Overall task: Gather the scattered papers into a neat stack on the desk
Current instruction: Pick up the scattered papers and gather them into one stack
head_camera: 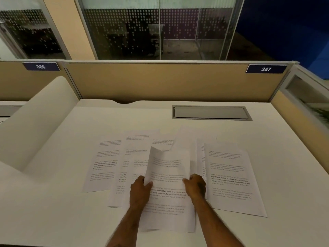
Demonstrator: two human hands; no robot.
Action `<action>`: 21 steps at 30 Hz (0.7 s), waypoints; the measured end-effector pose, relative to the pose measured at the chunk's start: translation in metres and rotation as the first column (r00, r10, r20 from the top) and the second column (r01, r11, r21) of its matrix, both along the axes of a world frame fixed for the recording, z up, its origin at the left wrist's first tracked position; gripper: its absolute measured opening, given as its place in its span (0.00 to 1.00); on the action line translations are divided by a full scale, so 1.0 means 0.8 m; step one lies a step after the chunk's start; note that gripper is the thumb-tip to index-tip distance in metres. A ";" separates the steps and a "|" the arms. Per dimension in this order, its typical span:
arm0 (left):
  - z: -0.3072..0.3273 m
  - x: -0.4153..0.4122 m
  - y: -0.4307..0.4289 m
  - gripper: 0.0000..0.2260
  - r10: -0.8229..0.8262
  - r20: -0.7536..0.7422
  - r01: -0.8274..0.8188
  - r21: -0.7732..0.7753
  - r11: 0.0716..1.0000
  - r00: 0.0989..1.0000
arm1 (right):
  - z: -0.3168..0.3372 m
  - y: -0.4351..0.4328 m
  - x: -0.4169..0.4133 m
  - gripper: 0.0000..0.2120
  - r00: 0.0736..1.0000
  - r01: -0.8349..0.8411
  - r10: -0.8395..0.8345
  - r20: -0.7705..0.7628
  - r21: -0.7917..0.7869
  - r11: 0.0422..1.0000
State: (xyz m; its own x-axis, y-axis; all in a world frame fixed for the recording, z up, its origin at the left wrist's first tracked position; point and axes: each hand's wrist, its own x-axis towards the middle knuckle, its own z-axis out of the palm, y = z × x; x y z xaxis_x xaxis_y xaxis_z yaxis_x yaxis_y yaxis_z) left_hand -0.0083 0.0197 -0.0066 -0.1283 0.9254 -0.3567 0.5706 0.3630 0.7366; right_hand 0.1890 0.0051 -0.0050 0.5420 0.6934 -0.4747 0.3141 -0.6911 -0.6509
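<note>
Several printed white sheets lie fanned across the white desk. A small bundle of sheets is lifted at the front centre, its top edge curling up. My left hand pinches the bundle's left edge and my right hand grips its right edge. To the left, loose sheets overlap one another flat on the desk. On the right lies a single sheet, angled, with more pages partly hidden beneath it and behind the bundle.
A beige partition with plates 386 and 387 closes the desk's back. A grey cable-tray lid sits in the desk at back right. A curved white divider stands along the left side.
</note>
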 end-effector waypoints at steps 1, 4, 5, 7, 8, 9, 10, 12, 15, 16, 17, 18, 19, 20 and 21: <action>0.006 -0.003 0.005 0.11 -0.001 0.065 -0.001 0.036 0.999 0.998 | 0.005 0.003 0.002 0.11 0.996 0.034 -0.030 -0.081 0.055 0.998; 0.024 -0.013 0.019 0.11 -0.016 0.346 -0.005 0.061 0.998 0.938 | 0.030 0.013 0.013 0.05 0.960 0.130 -0.075 -0.268 0.192 0.973; 0.030 -0.015 0.023 0.12 -0.024 0.428 0.005 0.045 0.999 0.903 | 0.039 0.016 0.019 0.03 0.950 0.143 -0.069 -0.306 0.227 0.963; 0.040 -0.015 0.032 0.12 -0.061 0.518 0.049 0.037 0.998 0.853 | 0.057 0.022 0.033 0.03 0.944 0.133 -0.035 -0.329 0.278 0.951; 0.046 -0.014 0.037 0.12 -0.086 0.536 0.068 0.054 0.996 0.840 | 0.066 0.024 0.042 0.04 0.943 0.123 -0.019 -0.331 0.296 0.947; 0.052 -0.013 0.042 0.12 -0.109 0.545 0.079 0.079 0.994 0.831 | 0.073 0.025 0.052 0.05 0.944 0.119 -0.011 -0.330 0.310 0.943; 0.058 -0.012 0.048 0.11 -0.126 0.549 0.083 0.103 0.991 0.826 | 0.079 0.026 0.065 0.06 0.947 0.129 -0.020 -0.321 0.323 0.938; 0.069 -0.014 0.060 0.09 -0.143 0.546 0.083 0.134 0.987 0.826 | 0.080 0.021 0.103 0.09 0.971 0.169 -0.098 -0.219 0.331 0.929; 0.077 -0.023 0.076 0.06 -0.123 0.550 0.045 0.154 0.987 0.826 | 0.059 -0.003 0.171 0.17 0.971 0.207 -0.224 0.078 0.185 0.961; 0.078 -0.026 0.080 0.06 -0.112 0.550 0.029 0.158 0.987 0.827 | 0.049 -0.014 0.192 0.20 0.953 0.236 -0.251 0.170 0.104 0.966; 0.079 -0.029 0.083 0.06 -0.110 0.548 0.023 0.164 0.986 0.829 | 0.040 -0.024 0.209 0.23 0.931 0.263 -0.258 0.256 0.015 0.965; 0.079 -0.030 0.084 0.06 -0.109 0.546 0.021 0.166 0.986 0.831 | 0.033 -0.033 0.222 0.25 0.915 0.281 -0.247 0.320 -0.065 0.957; 0.078 -0.032 0.085 0.07 -0.108 0.543 0.020 0.166 0.986 0.833 | 0.027 -0.039 0.233 0.28 0.909 0.285 -0.226 0.350 -0.126 0.950; 0.077 -0.033 0.086 0.07 -0.106 0.542 0.017 0.166 0.986 0.834 | 0.022 -0.043 0.240 0.31 0.911 0.276 -0.201 0.360 -0.170 0.946; 0.074 -0.034 0.085 0.07 -0.106 0.543 0.016 0.167 0.986 0.833 | 0.019 -0.045 0.245 0.33 0.916 0.263 -0.178 0.360 -0.204 0.943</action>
